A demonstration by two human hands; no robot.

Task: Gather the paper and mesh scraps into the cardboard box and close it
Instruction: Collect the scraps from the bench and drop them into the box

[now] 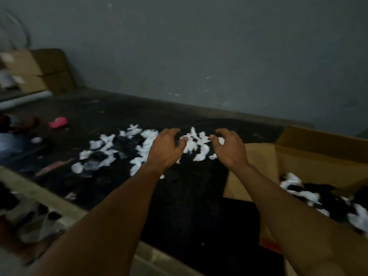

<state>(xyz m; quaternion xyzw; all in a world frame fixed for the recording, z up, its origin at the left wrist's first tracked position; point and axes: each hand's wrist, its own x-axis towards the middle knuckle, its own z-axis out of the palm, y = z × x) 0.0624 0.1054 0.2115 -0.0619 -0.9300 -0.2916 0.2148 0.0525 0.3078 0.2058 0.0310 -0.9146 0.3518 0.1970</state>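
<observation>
Cardboard is filling the right side of my feed. The cardboard box (318,156) is standing open on the dark table (99,110), with its far flap pointing up and its left flap (256,156) lying out flat over the tabletop. Inside, a mixed heap (306,193) of white paper pieces and black mesh is covering what I can see of the bottom. The box's right end is running out of frame.

Most of the scraps are lying outside it. The white paper scraps (148,136) are spreading in a loose band across the middle of the table, left of the box. The black mesh scraps (127,143) are sitting tangled among them, hard to separate from the dark surface in this blur.

Both bare arms are stretching forward over that band. The left hand (166,150) is hovering palm down at its right part, fingers spread and bent into a loose claw. I cannot tell whether the fingertips are touching paper. The right hand (231,150) is mirroring it just beside, above the flat flap's far corner, with thumb and fingers curving toward each other and a gap between them. Neither hand is gripping anything.

Far left, against the grey wall, more brown cartons (37,70) are standing stacked, their contents too smeared to read. A pink object (58,122) is lying on the table near them.
</observation>
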